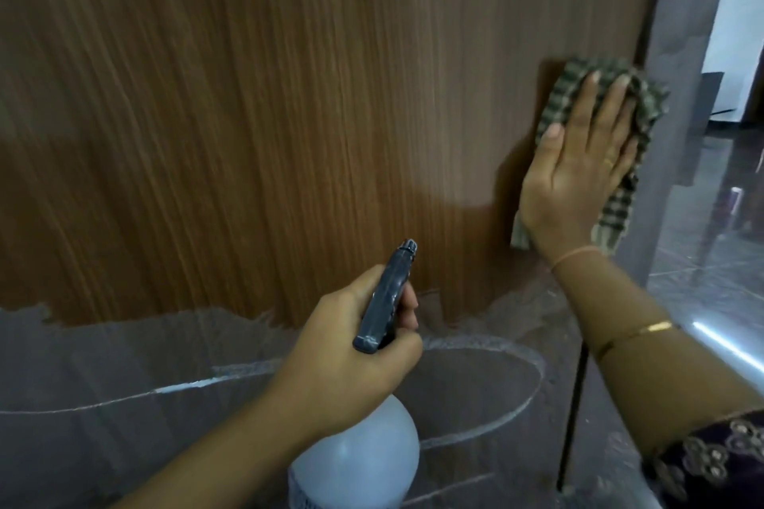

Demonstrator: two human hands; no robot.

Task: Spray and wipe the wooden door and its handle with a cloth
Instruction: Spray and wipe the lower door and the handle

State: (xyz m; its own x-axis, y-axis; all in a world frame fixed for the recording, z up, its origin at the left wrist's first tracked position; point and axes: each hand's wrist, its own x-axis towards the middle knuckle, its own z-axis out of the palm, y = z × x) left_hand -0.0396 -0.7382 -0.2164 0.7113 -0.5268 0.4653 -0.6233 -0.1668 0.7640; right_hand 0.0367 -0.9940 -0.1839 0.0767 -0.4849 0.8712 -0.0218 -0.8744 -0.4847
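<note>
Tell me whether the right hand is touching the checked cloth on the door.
Touching. The head view shows the right hand laid flat on the checked cloth, straight fingers spread over it, pressing it against the wooden door.

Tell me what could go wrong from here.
The right hand presses the green checked cloth at the edge of the brown wooden door; its loose end might catch against the grey frame. The left hand grips the white plastic spray bottle, grey nozzle aimed near the right wrist; a squeeze could wet it.
</note>
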